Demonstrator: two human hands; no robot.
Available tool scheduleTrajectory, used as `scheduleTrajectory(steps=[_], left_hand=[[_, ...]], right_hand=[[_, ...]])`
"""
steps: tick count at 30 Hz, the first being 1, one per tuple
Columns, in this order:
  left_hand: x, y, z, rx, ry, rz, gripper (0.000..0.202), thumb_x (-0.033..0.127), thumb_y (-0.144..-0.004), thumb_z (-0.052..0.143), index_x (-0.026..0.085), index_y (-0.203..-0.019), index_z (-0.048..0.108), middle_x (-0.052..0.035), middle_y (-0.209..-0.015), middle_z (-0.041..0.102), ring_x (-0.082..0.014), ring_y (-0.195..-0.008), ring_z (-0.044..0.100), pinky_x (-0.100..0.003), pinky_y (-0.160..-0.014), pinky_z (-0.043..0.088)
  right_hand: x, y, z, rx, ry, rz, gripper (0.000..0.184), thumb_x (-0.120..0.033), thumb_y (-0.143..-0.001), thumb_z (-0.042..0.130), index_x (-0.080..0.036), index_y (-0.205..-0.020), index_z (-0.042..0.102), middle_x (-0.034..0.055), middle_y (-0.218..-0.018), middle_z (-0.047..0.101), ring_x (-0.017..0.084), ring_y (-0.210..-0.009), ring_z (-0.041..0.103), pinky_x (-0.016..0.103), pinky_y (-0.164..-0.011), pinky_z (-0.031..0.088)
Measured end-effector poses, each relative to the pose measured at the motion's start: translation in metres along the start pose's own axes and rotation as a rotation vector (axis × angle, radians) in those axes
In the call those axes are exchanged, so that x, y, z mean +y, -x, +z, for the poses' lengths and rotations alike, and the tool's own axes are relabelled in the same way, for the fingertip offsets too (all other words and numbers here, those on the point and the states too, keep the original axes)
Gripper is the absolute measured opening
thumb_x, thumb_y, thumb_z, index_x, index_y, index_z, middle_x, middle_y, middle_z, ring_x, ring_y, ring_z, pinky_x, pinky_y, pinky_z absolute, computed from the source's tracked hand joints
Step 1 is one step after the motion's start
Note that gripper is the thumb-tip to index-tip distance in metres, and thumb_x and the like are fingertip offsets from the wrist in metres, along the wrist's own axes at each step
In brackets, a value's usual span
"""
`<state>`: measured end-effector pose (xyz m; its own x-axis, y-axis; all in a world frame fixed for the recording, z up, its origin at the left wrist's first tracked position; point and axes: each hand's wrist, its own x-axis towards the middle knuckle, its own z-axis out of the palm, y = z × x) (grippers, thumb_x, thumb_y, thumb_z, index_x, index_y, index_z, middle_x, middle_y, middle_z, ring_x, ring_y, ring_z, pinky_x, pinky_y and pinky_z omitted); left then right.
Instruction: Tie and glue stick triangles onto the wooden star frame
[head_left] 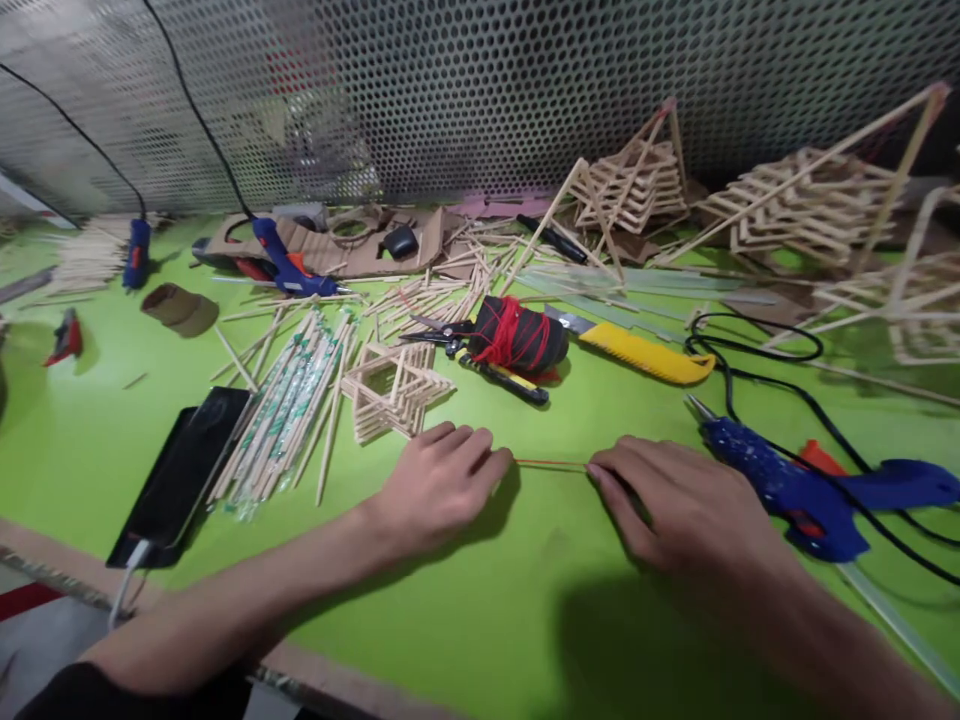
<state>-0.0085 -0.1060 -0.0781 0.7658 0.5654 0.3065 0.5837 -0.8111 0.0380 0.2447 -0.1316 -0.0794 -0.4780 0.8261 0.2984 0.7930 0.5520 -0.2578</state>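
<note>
The left hand [442,485] lay palm down on the table [525,600], its fingers curled in and nearly closed, the tips pinching one end of a thread [551,464]. The right hand [675,500] lay the same way just opposite, fingers bent and drawn together, gripping the other end at its fingertips [596,468]. How the thumbs sat could not be seen, as both were hidden under the hands.

The thread was thin and red, and ran straight and taut between the two hands, low over the green table near its front edge. Only the short stretch between the fingertips showed.

Behind the hands lay a spool [517,338] wound with the same red thread, with pliers [487,368] against it and a yellow knife [645,355] to its right. A blue glue gun [795,485] lay just beside the right hand. A small stick frame [394,390] stood near the left hand, with a bundle of sticks [289,410] and a phone [184,470] further left.
</note>
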Motion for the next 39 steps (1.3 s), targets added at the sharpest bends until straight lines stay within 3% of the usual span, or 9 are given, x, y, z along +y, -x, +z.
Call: scheduleTrajectory(steps=[3, 10, 17, 21, 29, 34, 39], left_hand=[[0.001, -0.001, 0.001, 0.006, -0.018, 0.030, 0.013, 0.004, -0.089, 0.054, 0.006, -0.099, 0.063, -0.0069, -0.080, 0.068, -0.0180, -0.070, 0.065, -0.032, -0.062, 0.056], [0.003, -0.004, -0.009, 0.023, -0.023, 0.003, 0.013, 0.003, -0.088, 0.056, 0.004, -0.099, 0.064, -0.0071, -0.079, 0.071, -0.0170, -0.069, 0.065, -0.030, -0.058, 0.056], [0.000, -0.002, -0.016, -0.051, -0.025, -0.032, 0.020, 0.002, -0.088, 0.052, 0.003, -0.103, 0.066, -0.0100, -0.085, 0.073, -0.0208, -0.072, 0.068, -0.034, -0.060, 0.059], [0.004, 0.002, -0.020, -0.116, -0.053, -0.067, 0.027, 0.003, -0.087, 0.052, 0.002, -0.110, 0.065, -0.0150, -0.100, 0.074, -0.0271, -0.088, 0.070, -0.043, -0.072, 0.062], [0.001, 0.005, -0.025, -0.152, -0.123, -0.081, 0.034, 0.003, -0.082, 0.056, 0.001, -0.116, 0.062, -0.0168, -0.099, 0.074, -0.0297, -0.089, 0.070, -0.047, -0.075, 0.062], [-0.003, 0.006, -0.024, -0.070, -0.126, -0.104, 0.035, 0.001, -0.087, 0.049, 0.000, -0.121, 0.059, -0.0131, -0.087, 0.075, -0.0242, -0.074, 0.071, -0.040, -0.062, 0.064], [-0.014, 0.002, -0.032, 0.165, -0.135, -0.128, 0.018, -0.001, -0.087, 0.052, 0.000, -0.101, 0.064, -0.0159, -0.084, 0.076, -0.0218, -0.069, 0.074, -0.030, -0.052, 0.063]], right_hand=[[0.006, 0.006, 0.001, -0.013, 0.051, 0.018, 0.023, -0.019, -0.099, 0.045, -0.015, -0.086, 0.063, 0.0067, -0.081, 0.064, 0.020, -0.069, 0.058, 0.034, -0.065, 0.039], [0.017, 0.019, -0.006, -0.088, 0.154, 0.125, 0.024, -0.022, -0.099, 0.038, -0.020, -0.088, 0.059, 0.0038, -0.079, 0.059, 0.020, -0.068, 0.055, 0.034, -0.062, 0.038], [0.020, 0.015, -0.012, -0.060, 0.220, 0.094, 0.024, -0.027, -0.103, 0.037, -0.017, -0.098, 0.059, 0.0060, -0.087, 0.062, 0.022, -0.071, 0.056, 0.036, -0.064, 0.041], [0.015, 0.009, -0.015, 0.040, 0.173, 0.002, 0.018, -0.022, -0.100, 0.045, -0.011, -0.104, 0.060, 0.0106, -0.095, 0.063, 0.022, -0.076, 0.059, 0.037, -0.069, 0.045], [0.013, 0.011, -0.007, 0.006, 0.031, -0.042, 0.020, -0.019, -0.100, 0.045, -0.010, -0.109, 0.060, 0.0126, -0.105, 0.060, 0.025, -0.090, 0.061, 0.041, -0.078, 0.049], [0.012, 0.012, -0.002, 0.011, 0.006, -0.048, 0.022, -0.016, -0.099, 0.044, -0.010, -0.114, 0.060, 0.0144, -0.111, 0.060, 0.027, -0.095, 0.061, 0.043, -0.081, 0.050], [0.013, 0.012, -0.001, -0.002, -0.008, -0.064, 0.023, -0.016, -0.099, 0.046, -0.007, -0.115, 0.059, 0.0162, -0.111, 0.060, 0.028, -0.095, 0.061, 0.044, -0.081, 0.051]])
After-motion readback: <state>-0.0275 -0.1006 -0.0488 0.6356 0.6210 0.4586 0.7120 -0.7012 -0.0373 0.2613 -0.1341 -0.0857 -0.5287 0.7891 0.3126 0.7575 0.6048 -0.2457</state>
